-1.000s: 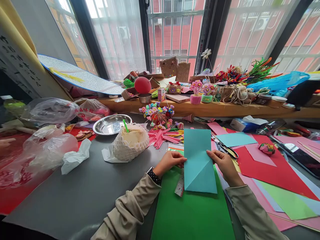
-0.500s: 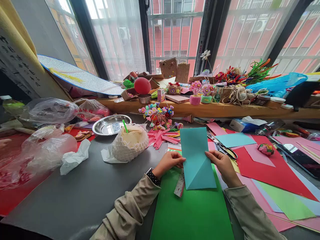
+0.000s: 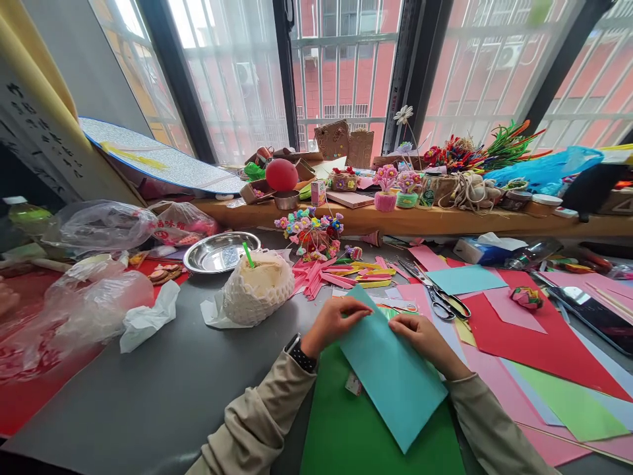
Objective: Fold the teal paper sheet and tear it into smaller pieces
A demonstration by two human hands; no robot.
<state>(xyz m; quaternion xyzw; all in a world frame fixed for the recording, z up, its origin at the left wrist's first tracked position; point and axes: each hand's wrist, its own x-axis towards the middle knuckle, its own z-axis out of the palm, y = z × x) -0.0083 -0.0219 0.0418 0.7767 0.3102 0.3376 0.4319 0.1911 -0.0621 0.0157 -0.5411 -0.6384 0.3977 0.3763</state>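
Observation:
A sheet of light blue paper (image 3: 395, 379) is held at a slant over a green sheet (image 3: 376, 448). My left hand (image 3: 333, 330) pinches its upper left edge between thumb and fingers. On the upper right edge, my right hand (image 3: 428, 343) is closed on the same paper. Part of a small ruler (image 3: 353, 384) shows on the green sheet, the rest covered by the blue paper. Just beyond my right hand lie black-handled scissors (image 3: 448, 303).
Left of my hands stands a coconut in white foam net (image 3: 258, 287) with a green straw, near a metal plate (image 3: 222, 251). Coloured paper (image 3: 539, 349) spreads at the right beside a phone (image 3: 593, 316). Crumpled plastic bags (image 3: 99, 303) lie at the far left; part of another person's hand shows there.
The blue paper has gone from nearly upright to slanted, its lower end swinging nearer and to the right. Its diagonal crease no longer shows. Both hands now grip nearer its top end.

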